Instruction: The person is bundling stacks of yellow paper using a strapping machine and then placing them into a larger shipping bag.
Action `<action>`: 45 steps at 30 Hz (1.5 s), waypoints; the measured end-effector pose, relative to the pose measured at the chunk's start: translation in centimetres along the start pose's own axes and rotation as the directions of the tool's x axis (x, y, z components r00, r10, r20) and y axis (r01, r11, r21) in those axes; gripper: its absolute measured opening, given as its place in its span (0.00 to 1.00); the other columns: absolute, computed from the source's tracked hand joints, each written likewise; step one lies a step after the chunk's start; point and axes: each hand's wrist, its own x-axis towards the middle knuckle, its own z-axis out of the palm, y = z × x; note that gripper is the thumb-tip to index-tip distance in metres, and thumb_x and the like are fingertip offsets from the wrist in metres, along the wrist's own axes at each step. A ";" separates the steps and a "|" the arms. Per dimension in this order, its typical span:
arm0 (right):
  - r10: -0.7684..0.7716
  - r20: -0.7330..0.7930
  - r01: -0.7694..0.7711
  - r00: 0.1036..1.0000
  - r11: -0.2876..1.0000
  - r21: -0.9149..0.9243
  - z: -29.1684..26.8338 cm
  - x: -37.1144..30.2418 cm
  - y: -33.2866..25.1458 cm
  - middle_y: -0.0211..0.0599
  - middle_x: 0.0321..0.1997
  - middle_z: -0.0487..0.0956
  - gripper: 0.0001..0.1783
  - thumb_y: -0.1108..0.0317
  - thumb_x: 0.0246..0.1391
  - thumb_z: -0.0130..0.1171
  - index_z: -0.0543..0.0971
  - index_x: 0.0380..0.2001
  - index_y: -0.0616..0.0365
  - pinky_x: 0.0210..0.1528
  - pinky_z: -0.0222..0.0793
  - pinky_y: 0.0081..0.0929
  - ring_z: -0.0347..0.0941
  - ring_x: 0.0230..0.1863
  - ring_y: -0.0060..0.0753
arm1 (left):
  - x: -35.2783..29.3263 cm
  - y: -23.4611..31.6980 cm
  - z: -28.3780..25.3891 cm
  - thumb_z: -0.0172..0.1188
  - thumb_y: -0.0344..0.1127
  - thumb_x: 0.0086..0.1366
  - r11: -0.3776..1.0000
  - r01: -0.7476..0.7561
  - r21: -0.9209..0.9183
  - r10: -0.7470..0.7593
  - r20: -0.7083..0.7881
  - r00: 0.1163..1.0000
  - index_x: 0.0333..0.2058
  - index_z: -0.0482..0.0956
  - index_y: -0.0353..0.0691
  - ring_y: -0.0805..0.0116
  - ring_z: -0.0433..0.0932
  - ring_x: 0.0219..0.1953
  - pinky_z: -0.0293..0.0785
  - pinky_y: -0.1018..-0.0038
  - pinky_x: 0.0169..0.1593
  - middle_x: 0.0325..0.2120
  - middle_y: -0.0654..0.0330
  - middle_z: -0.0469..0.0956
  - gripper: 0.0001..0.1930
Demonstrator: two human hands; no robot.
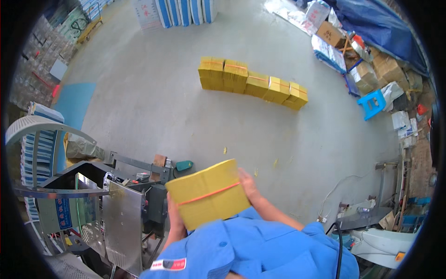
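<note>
In front of my body I hold a yellow block-shaped bundle (pixel 209 202) with a thin orange-red band round it; it looks like stacked paper. My left hand (pixel 174 215) is pressed against its left side, fingers mostly hidden behind it. On the opposite side my right hand (pixel 247 184) grips the right edge. Farther off on the grey floor (pixel 153 93), a row of several similar banded yellow bundles (pixel 257 85) stands side by side, the left ones taller than the right ones.
A metal machine (pixel 121 223) with flat plates stands close on my left. White machinery (pixel 381 242) is at the lower right. Boxes (pixel 331 33), a blue plastic stool (pixel 371 105) and a blue tarp (pixel 371 21) line the right side. Blue-and-white packs (pixel 186 11) stand at the far edge.
</note>
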 end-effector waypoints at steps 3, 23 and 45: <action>0.131 -0.019 -0.124 0.991 0.972 0.201 -8.5 2.8 -7.0 0.34 0.48 0.77 0.23 0.55 0.67 0.47 0.72 0.54 0.63 0.53 0.68 0.24 0.71 0.50 0.24 | 3.0 4.6 8.9 0.44 0.44 0.72 1.000 0.021 -0.010 -0.019 0.140 0.990 0.52 0.71 0.39 0.69 0.70 0.51 0.67 0.72 0.54 0.47 0.59 0.70 0.18; 0.505 -0.270 -0.165 0.820 0.660 0.733 -28.0 34.8 -8.6 0.35 0.43 0.77 0.21 0.53 0.64 0.48 0.75 0.48 0.59 0.43 0.75 0.27 0.76 0.42 0.30 | 37.5 13.3 44.5 0.34 0.51 0.75 0.990 -0.139 0.030 0.072 0.735 0.675 0.66 0.53 0.31 0.58 0.53 0.69 0.47 0.69 0.69 0.66 0.51 0.56 0.31; 0.538 -0.274 -0.326 0.797 0.766 0.553 -40.2 79.6 8.7 0.37 0.54 0.74 0.26 0.52 0.68 0.42 0.70 0.57 0.62 0.56 0.66 0.26 0.69 0.54 0.29 | 73.7 -0.2 73.2 0.65 0.43 0.57 0.850 0.425 0.310 -0.526 0.510 0.681 0.67 0.53 0.40 0.59 0.70 0.59 0.65 0.66 0.61 0.57 0.50 0.71 0.43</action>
